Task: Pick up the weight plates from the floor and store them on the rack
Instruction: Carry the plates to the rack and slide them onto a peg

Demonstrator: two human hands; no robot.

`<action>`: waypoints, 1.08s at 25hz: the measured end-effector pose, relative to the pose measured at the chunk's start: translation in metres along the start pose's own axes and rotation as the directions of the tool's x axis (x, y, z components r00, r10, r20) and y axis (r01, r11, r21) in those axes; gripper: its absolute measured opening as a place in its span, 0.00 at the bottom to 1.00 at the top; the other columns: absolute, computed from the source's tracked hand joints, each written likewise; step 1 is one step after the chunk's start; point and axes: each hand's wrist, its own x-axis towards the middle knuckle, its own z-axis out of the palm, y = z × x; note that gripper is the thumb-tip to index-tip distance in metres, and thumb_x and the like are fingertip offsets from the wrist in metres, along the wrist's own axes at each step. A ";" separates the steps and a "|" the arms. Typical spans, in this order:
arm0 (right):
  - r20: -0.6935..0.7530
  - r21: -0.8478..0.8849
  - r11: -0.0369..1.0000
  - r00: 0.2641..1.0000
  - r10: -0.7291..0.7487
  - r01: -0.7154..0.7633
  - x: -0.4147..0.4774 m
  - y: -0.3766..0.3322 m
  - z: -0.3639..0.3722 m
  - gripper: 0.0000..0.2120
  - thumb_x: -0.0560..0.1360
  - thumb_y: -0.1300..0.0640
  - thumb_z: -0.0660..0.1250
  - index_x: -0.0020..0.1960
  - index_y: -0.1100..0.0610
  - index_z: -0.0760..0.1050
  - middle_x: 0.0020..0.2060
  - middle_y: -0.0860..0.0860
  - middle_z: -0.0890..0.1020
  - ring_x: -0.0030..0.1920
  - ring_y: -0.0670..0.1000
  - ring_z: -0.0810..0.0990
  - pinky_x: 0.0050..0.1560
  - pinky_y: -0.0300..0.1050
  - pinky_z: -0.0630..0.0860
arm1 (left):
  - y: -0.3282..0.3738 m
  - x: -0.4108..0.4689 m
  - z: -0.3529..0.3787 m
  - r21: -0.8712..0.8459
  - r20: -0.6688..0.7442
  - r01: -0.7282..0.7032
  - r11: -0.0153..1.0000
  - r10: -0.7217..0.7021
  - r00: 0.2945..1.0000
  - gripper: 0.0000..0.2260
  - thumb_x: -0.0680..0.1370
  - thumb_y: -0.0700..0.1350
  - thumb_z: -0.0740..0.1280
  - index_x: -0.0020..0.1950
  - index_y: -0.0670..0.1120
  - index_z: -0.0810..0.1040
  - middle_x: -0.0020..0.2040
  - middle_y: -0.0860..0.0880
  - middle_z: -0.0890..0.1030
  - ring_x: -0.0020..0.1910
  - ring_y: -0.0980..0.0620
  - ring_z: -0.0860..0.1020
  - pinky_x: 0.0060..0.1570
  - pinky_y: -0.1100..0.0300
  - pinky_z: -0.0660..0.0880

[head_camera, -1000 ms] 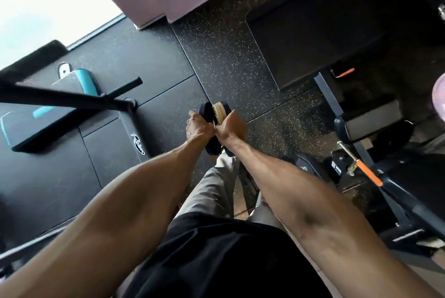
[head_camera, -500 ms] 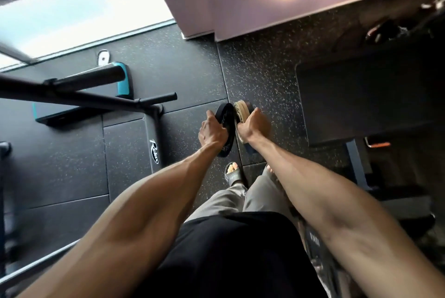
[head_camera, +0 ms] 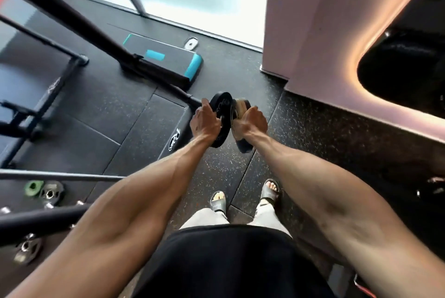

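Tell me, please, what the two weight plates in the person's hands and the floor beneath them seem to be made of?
Left-hand plate: matte black, probably rubber-coated or painted metal, with faint pale lettering. Right-hand plate: also dark; the tan patch near its top is too unclear to name. Floor: black tiles, likely rubber, judging by the pale flecks and visible seams.

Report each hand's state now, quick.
Left hand: closed on the black weight plate, held on edge.
Right hand: closed on a second plate with a tan face, also on edge.
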 end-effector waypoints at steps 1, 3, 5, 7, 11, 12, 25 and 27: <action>0.025 0.003 1.000 0.999 -0.025 0.025 0.005 -0.005 -0.005 0.21 0.70 0.47 0.72 0.52 0.63 0.74 0.41 0.55 0.83 0.34 0.55 0.82 0.38 0.47 0.83 | 0.003 0.006 -0.007 0.001 -0.037 0.013 1.000 -0.013 0.999 0.17 0.77 0.37 0.66 0.64 0.40 0.68 0.53 0.37 0.83 0.51 0.38 0.82 0.48 0.48 0.78; 0.054 0.003 0.999 0.997 -0.051 0.051 0.014 -0.015 -0.012 0.21 0.71 0.49 0.72 0.55 0.63 0.73 0.43 0.54 0.82 0.36 0.54 0.80 0.39 0.46 0.80 | 0.004 0.017 -0.021 0.008 -0.114 0.033 0.999 -0.032 0.993 0.17 0.78 0.37 0.65 0.65 0.39 0.68 0.53 0.37 0.83 0.51 0.38 0.82 0.47 0.48 0.77; 0.079 -0.016 0.998 0.995 -0.058 0.059 0.018 -0.023 -0.014 0.22 0.72 0.51 0.72 0.58 0.63 0.70 0.46 0.55 0.80 0.39 0.54 0.77 0.40 0.44 0.77 | 0.001 0.026 -0.035 0.021 -0.186 0.034 0.999 -0.029 0.982 0.16 0.78 0.38 0.65 0.65 0.38 0.68 0.53 0.37 0.83 0.51 0.38 0.82 0.46 0.49 0.77; 0.098 -0.032 0.996 0.992 -0.079 0.082 0.022 -0.030 -0.013 0.23 0.73 0.51 0.72 0.60 0.63 0.69 0.50 0.56 0.81 0.40 0.54 0.75 0.39 0.43 0.73 | -0.002 0.036 -0.049 0.019 -0.243 0.043 0.999 -0.037 0.969 0.13 0.79 0.38 0.65 0.62 0.39 0.68 0.52 0.38 0.83 0.50 0.39 0.82 0.45 0.49 0.77; 0.143 -0.045 0.993 0.985 -0.101 0.108 0.029 -0.042 -0.001 0.25 0.73 0.50 0.72 0.61 0.64 0.69 0.53 0.57 0.81 0.43 0.56 0.78 0.40 0.44 0.74 | -0.010 0.057 -0.068 0.034 -0.292 0.086 0.996 -0.073 0.954 0.13 0.77 0.39 0.67 0.59 0.39 0.69 0.52 0.36 0.82 0.52 0.36 0.81 0.46 0.46 0.76; 0.154 -0.036 0.994 0.983 -0.096 0.102 0.030 -0.045 0.002 0.25 0.73 0.50 0.72 0.61 0.64 0.69 0.53 0.57 0.81 0.42 0.55 0.78 0.39 0.44 0.75 | -0.013 0.062 -0.069 0.033 -0.297 0.091 0.995 -0.077 0.952 0.13 0.77 0.39 0.67 0.60 0.39 0.69 0.52 0.36 0.82 0.52 0.36 0.81 0.46 0.46 0.76; 0.208 0.101 0.994 0.978 0.010 -0.031 0.050 -0.083 0.037 0.25 0.65 0.48 0.75 0.57 0.61 0.77 0.48 0.56 0.85 0.43 0.56 0.85 0.45 0.49 0.84 | -0.045 0.119 -0.069 0.014 -0.224 0.021 1.000 -0.017 0.974 0.14 0.77 0.35 0.68 0.61 0.38 0.69 0.49 0.39 0.83 0.48 0.42 0.83 0.47 0.49 0.81; 0.211 0.108 0.993 0.977 0.022 -0.045 0.055 -0.091 0.040 0.25 0.65 0.48 0.75 0.57 0.62 0.77 0.48 0.56 0.85 0.44 0.56 0.84 0.45 0.49 0.84 | -0.045 0.125 -0.073 0.038 -0.206 0.001 0.999 0.006 0.979 0.15 0.77 0.35 0.68 0.63 0.38 0.69 0.51 0.38 0.83 0.51 0.42 0.83 0.50 0.52 0.81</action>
